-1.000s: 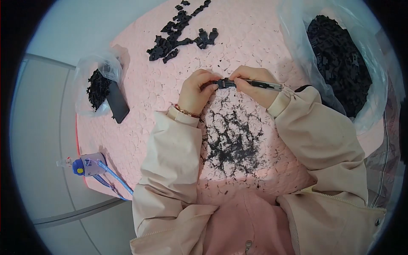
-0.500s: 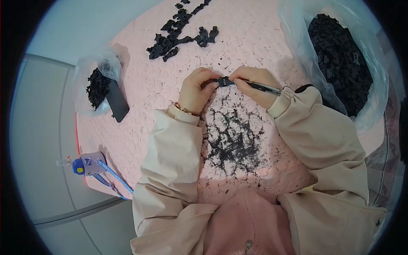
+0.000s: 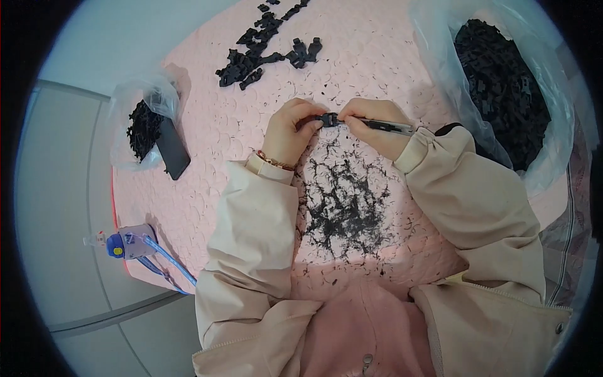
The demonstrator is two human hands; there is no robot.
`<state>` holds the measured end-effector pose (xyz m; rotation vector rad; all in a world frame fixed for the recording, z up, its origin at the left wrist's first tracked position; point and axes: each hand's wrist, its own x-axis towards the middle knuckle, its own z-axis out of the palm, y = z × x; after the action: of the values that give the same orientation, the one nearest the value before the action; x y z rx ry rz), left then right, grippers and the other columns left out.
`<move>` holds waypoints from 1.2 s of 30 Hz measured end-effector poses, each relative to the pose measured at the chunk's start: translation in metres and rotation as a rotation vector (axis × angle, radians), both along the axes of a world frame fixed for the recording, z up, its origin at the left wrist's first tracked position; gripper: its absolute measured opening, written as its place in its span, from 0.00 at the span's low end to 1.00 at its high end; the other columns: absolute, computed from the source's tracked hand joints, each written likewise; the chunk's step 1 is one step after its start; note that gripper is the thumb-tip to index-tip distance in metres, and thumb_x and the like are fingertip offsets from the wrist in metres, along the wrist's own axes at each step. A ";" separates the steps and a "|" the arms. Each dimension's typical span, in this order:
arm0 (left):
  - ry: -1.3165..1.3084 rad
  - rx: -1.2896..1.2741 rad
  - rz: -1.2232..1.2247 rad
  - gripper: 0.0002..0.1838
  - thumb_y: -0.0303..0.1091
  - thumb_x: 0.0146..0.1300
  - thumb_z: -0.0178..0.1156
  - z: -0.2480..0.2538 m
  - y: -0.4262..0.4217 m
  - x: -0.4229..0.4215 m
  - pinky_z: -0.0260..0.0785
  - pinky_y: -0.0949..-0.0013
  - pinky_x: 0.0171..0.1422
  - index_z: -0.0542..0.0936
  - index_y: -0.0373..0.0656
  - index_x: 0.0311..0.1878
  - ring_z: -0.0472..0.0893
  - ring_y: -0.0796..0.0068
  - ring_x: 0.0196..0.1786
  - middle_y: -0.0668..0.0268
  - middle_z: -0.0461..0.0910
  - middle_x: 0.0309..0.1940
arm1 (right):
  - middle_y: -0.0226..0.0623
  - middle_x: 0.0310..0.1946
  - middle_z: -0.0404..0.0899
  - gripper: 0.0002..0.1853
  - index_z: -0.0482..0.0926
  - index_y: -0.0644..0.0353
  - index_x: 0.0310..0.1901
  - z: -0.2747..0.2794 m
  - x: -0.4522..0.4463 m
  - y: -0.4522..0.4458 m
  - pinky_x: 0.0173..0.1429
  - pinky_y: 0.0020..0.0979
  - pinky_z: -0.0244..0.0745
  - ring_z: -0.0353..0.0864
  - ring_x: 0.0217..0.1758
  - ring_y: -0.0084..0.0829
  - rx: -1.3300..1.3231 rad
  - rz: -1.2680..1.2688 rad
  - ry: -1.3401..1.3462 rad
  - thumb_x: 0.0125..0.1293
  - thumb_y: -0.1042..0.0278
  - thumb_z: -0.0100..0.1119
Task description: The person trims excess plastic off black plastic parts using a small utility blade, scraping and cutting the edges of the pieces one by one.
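Between thumb and fingers, my left hand (image 3: pixel 290 131) pinches a small black plastic buckle (image 3: pixel 329 119). My right hand (image 3: pixel 377 125) is closed round a slim cutter-like tool (image 3: pixel 388 126), its tip pointing left at the buckle's right side. The two hands are a short gap apart, above the pink quilted cloth (image 3: pixel 207 207). Below them on the cloth lies a spread of thin black scraps (image 3: pixel 345 210). Beyond my hands, a loose heap of black buckles (image 3: pixel 248 60) rests near the top, with a few buckles (image 3: pixel 304 53) just right of it.
At the right stands a clear plastic bag (image 3: pixel 559 119) full of black parts. A smaller bag (image 3: pixel 119 135) with black pieces is at the left, beside a dark phone (image 3: pixel 172 149). Lower left lies a purple and blue bottle (image 3: pixel 135 242) with a blue strap.
The buckle has turned slightly in my left fingers, showing more of its opening. The tool's tip has shifted a little on its right side. Both hands keep their hold.
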<state>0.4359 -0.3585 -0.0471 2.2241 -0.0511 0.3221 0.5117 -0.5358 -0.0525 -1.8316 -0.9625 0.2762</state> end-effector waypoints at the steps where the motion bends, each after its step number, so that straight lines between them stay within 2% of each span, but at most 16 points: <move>1: 0.019 -0.024 0.006 0.10 0.17 0.47 0.56 0.000 -0.001 0.000 0.67 0.77 0.42 0.76 0.37 0.35 0.74 0.75 0.38 0.65 0.73 0.35 | 0.33 0.19 0.72 0.08 0.74 0.54 0.35 0.000 0.000 -0.001 0.29 0.26 0.67 0.73 0.22 0.26 0.000 0.006 0.012 0.56 0.65 0.47; 17: 0.010 0.051 0.005 0.11 0.16 0.47 0.56 0.001 0.001 0.000 0.67 0.77 0.43 0.76 0.37 0.36 0.74 0.75 0.40 0.65 0.74 0.36 | 0.34 0.21 0.73 0.08 0.74 0.54 0.35 0.009 -0.003 -0.002 0.32 0.27 0.67 0.73 0.24 0.29 -0.007 -0.003 -0.003 0.57 0.64 0.46; 24: 0.041 -0.034 0.018 0.11 0.16 0.46 0.56 0.003 -0.002 0.000 0.67 0.77 0.44 0.76 0.36 0.36 0.74 0.74 0.40 0.64 0.74 0.36 | 0.36 0.20 0.72 0.08 0.73 0.55 0.35 0.007 -0.002 -0.002 0.32 0.28 0.67 0.73 0.24 0.31 0.020 0.037 -0.032 0.58 0.64 0.45; 27: 0.021 -0.007 0.008 0.11 0.16 0.46 0.56 0.002 -0.001 0.000 0.66 0.76 0.44 0.76 0.36 0.35 0.74 0.73 0.40 0.64 0.74 0.36 | 0.37 0.20 0.72 0.07 0.74 0.62 0.34 0.008 -0.004 -0.002 0.28 0.25 0.65 0.71 0.21 0.25 0.052 0.027 -0.048 0.56 0.72 0.48; 33: 0.018 0.022 0.005 0.11 0.15 0.46 0.56 0.004 -0.002 0.000 0.67 0.76 0.43 0.76 0.36 0.35 0.75 0.73 0.40 0.64 0.74 0.36 | 0.38 0.20 0.73 0.07 0.74 0.62 0.33 0.007 -0.004 -0.001 0.28 0.26 0.65 0.72 0.21 0.27 0.027 0.010 -0.075 0.55 0.71 0.48; 36: 0.025 -0.005 0.010 0.11 0.15 0.46 0.56 0.003 -0.002 0.000 0.67 0.77 0.43 0.76 0.36 0.35 0.75 0.73 0.39 0.64 0.74 0.36 | 0.38 0.20 0.72 0.07 0.73 0.55 0.33 0.006 -0.003 -0.002 0.30 0.30 0.66 0.73 0.23 0.33 -0.003 0.017 -0.078 0.57 0.64 0.45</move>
<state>0.4361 -0.3607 -0.0441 2.2234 -0.0254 0.3003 0.5089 -0.5374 -0.0466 -1.8485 -1.0325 0.2182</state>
